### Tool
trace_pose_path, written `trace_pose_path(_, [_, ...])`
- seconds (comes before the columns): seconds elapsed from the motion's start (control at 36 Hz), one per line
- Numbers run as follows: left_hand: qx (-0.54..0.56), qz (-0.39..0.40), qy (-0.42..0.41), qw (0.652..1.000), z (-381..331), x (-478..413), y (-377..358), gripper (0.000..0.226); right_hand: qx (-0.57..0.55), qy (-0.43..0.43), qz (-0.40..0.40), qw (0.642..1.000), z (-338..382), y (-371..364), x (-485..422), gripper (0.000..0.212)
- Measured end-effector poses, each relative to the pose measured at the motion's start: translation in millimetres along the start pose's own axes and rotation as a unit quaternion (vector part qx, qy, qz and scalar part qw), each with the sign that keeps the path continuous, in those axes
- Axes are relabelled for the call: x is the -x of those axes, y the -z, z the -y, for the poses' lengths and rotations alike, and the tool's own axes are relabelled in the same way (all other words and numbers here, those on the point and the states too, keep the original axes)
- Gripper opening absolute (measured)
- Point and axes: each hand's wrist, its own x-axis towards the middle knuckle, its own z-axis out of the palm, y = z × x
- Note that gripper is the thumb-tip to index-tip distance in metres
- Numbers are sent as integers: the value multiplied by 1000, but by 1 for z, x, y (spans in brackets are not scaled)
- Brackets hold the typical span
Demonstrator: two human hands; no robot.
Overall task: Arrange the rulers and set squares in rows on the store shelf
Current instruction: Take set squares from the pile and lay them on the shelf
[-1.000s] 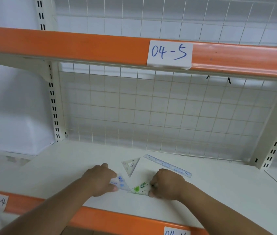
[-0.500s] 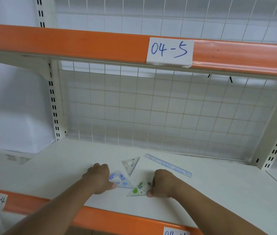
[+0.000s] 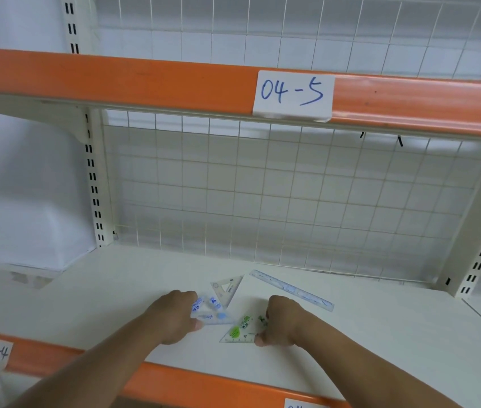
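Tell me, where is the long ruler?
In the head view, the long ruler lies flat on the white shelf, slanting just behind the right hand and right of the plain set square.

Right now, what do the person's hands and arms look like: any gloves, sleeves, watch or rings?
Both bare: the left hand and right hand have no gloves or visible rings. The left forearm and right forearm show no sleeve, watch or band down to the frame's edge.

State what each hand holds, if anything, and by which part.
Left hand pinches the clear plastic blue-printed set square at its left end; right hand pinches the clear plastic green-printed set square at its right end.
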Motion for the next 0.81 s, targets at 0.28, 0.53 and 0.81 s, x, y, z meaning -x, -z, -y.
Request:
trace_pose_path(0.28, [-4,10,-8,1000,-1,-2,11,30,29,54,-58,996,-4,-1,3,53])
trace_pose_path(0.53, [27,9,-35,999,2,2,13,44,30,68,33,997,-4,7,11,37])
trace_pose_path(0.81, [-10,20,-18,1000,-1,-1,9,54,-12,40,54,998,-5,9,10,43])
